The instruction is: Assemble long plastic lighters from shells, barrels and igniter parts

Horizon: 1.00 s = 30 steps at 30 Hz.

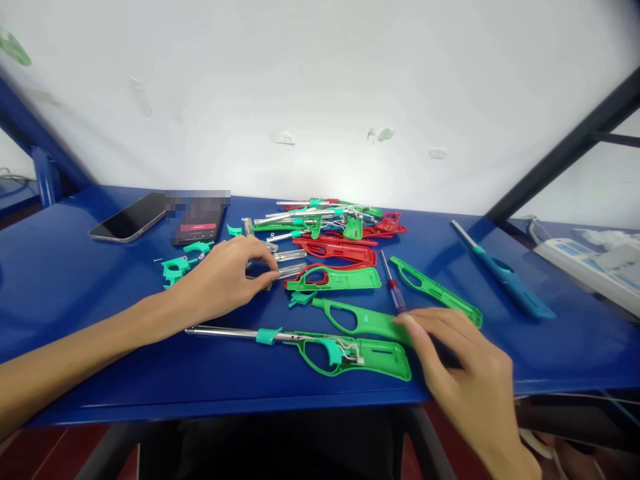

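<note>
My left hand (227,277) reaches over several clear plastic fuel tanks (291,256), its thumb and forefinger pinched at the end of one clear tank (293,271); its other fingers are partly hidden. The end of a green lighter half-shell (367,320) is between the thumb and fingers of my right hand (465,373). In front of it lies an open green lighter half (383,357) with a metal tube (225,332), teal trigger (333,351) and white wires. A small screwdriver (396,290) lies just beyond my right fingertips.
Lighter assemblies and red shells (345,250) are heaped towards the wall. Teal plastic pieces (175,270) and two phones (131,218) are on the left. Another green half-shell (440,293) and a whole blue lighter (510,280) lie right, before a white power strip (585,270).
</note>
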Motion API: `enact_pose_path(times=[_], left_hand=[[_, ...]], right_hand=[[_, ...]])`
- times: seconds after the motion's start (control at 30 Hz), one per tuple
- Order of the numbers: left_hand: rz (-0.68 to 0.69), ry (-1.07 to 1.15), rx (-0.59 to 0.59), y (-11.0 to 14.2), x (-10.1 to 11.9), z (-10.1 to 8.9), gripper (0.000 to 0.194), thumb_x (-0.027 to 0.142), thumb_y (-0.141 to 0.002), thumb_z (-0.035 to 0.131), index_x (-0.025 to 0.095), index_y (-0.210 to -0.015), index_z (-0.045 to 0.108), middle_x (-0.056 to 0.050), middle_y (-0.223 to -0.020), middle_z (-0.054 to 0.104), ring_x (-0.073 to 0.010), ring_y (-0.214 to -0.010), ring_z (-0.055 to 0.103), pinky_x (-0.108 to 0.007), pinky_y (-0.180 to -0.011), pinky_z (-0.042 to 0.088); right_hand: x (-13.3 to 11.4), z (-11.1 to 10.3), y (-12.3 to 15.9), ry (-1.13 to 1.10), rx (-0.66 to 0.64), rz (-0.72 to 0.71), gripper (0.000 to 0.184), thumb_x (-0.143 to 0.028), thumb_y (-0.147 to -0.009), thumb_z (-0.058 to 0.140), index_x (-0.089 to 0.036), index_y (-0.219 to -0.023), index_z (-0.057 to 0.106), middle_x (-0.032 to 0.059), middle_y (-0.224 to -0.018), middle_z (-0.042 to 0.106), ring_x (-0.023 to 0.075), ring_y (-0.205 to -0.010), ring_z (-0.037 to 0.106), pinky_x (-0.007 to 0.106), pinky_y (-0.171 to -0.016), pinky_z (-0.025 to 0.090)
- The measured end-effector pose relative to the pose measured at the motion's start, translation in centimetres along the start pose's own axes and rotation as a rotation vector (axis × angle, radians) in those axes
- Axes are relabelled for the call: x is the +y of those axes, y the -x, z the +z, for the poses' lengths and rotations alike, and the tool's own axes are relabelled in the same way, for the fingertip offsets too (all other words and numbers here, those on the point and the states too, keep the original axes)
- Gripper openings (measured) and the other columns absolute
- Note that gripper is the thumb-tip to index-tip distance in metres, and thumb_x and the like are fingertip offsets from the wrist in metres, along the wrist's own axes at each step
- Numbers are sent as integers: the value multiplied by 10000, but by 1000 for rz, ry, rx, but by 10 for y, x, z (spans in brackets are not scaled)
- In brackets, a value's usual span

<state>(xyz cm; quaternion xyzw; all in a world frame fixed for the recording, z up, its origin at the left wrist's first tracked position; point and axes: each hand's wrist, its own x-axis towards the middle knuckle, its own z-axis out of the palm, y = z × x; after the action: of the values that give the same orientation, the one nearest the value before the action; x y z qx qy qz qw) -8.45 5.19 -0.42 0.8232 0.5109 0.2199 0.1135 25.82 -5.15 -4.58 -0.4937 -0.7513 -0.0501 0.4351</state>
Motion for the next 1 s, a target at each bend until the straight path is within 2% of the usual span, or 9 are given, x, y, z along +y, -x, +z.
enact_pose_path(times=[0.2,0.43,0.57,0.73,1.0], left_hand=[[-23,-17,-34,0,4,0,302,476,-904,563,245,-878,756,-83,-1000,753,-288,-971,671,-453,-930,497],[-72,-24,-61,2,4,-3,296,490,-891,610,236,-885,762,-80,-936,751,-283,-905,687,-409,-822,506],[-50,-25,-63,3,3,-2,269,448,-892,600,240,-903,771,-81,-916,748,-281,-907,678,-413,-831,504],[-43,-25,-34,4,2,-3,261,453,-900,600,250,-887,764,-85,-957,755,-284,-927,691,-412,-821,509],[-53,61,54,-3,2,-11,276,440,-944,591,221,-1006,748,-64,-884,793,-240,-780,720,-364,-730,522]], right_hand=[[1,1,1,5,11,-1,114,-230,-1042,693,-232,-981,789,15,-947,798,171,-910,730,303,-905,539],[2,1,3,-8,26,-6,106,-249,-1031,704,-251,-979,796,1,-942,809,174,-887,753,308,-893,549],[1,0,2,-15,30,-4,106,-234,-1012,715,-257,-958,803,-3,-919,813,183,-842,768,326,-853,563],[0,-2,3,-14,38,-1,122,-239,-1017,707,-254,-943,803,10,-909,813,196,-837,771,337,-840,569],[1,-1,3,-29,45,-11,123,-219,-1030,694,-257,-956,784,-2,-913,797,166,-860,747,304,-889,538]])
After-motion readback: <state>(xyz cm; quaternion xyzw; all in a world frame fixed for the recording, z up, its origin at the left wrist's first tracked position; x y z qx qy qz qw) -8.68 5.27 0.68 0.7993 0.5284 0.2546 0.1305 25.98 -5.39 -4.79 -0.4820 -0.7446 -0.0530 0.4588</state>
